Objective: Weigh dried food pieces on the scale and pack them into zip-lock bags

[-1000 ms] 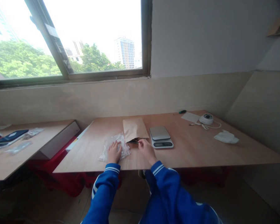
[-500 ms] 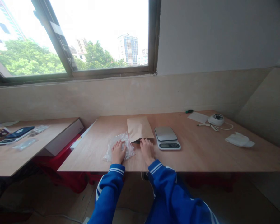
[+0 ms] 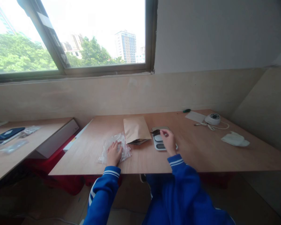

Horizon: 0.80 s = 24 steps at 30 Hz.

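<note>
The right hand (image 3: 168, 141) pinched a small dark item (image 3: 155, 132) over the scale (image 3: 159, 139), right of the paper envelope (image 3: 135, 129), while the left hand (image 3: 114, 152), fingers spread, pressed the plastic bags (image 3: 113, 146); a loose pinch could have dropped the item off the platform.

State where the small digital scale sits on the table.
In the head view the digital scale sits mid-table, just right of the brown paper envelope, partly hidden beneath the right hand.
</note>
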{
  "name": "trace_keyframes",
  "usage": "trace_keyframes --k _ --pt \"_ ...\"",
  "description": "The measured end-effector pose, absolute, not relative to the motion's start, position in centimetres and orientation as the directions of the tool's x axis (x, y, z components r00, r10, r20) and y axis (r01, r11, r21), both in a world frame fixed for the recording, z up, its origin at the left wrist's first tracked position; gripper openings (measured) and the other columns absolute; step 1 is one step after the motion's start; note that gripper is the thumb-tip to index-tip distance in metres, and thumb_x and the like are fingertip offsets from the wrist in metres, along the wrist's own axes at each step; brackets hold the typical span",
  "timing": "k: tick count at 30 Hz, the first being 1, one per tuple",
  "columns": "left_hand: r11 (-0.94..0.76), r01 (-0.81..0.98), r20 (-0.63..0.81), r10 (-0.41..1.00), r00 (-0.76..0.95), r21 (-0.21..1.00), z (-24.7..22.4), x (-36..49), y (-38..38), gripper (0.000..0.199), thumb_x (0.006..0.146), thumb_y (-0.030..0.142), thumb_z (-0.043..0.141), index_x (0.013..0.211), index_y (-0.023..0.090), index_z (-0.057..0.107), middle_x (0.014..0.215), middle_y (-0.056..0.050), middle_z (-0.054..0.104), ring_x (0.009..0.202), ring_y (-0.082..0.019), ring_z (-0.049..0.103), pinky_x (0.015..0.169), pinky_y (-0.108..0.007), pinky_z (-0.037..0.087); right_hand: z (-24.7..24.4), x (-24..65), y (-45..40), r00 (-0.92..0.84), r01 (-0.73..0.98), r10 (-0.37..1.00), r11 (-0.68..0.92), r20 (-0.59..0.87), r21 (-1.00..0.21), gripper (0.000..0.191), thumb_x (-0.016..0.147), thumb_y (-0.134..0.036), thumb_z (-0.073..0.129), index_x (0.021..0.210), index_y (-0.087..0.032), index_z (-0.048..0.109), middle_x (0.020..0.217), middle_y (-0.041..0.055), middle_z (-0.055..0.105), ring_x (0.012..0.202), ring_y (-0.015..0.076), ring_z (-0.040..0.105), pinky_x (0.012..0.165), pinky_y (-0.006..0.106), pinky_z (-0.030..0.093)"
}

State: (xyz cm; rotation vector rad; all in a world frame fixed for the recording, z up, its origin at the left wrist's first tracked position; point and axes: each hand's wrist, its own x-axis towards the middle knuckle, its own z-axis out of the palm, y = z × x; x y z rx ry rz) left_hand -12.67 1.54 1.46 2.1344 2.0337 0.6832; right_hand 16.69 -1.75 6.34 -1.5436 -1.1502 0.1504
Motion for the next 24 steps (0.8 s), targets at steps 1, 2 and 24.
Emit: trace_keyframes --k 1,2,24 --pt "-0.09 0.919 0.237 0.971 -0.004 0.384 1.5 -12.7 1.5 0.036 0.087 0.031 0.039 0.118 0.025 0.056 0.138 -0.006 0.049 0.13 -0.024 0.038 0.106 -0.043 0.027 6.6 18.3 -0.8 0.527 0.549 0.724 0.108 0.444 -0.829 0.035 0.083 -0.041 0.048 0.089 -0.013 0.067 0.085 0.0107 0.067 0.071 0.0192 0.057 0.069 0.031 0.044" --pt "-0.087 0.92 0.234 0.972 -0.006 0.383 1.5 -12.6 1.5 0.036 0.087 0.031 0.039 0.118 0.025 0.055 0.138 -0.005 0.049 0.13 -0.024 0.038 0.106 -0.043 0.027 6.7 19.8 0.0 0.536 0.546 0.737 0.068 0.411 -0.835 0.034 0.082 -0.04 0.049 0.089 -0.012 0.067 0.084 0.0111 0.068 0.072 0.0195 0.058 0.07 0.031 0.044" --pt "-0.06 0.927 0.222 0.975 -0.026 0.371 2.1 -12.5 1.8 0.035 0.086 0.031 0.04 0.116 0.024 0.056 0.136 -0.005 0.05 0.128 -0.026 0.04 0.105 -0.043 0.027 4.6 5.7 -2.2 -0.029 0.952 0.965 0.106 0.262 -0.288 0.036 0.091 -0.015 0.036 0.124 -0.008 0.047 0.093 0.0174 0.068 0.086 0.0252 0.066 0.078 0.036 0.047"
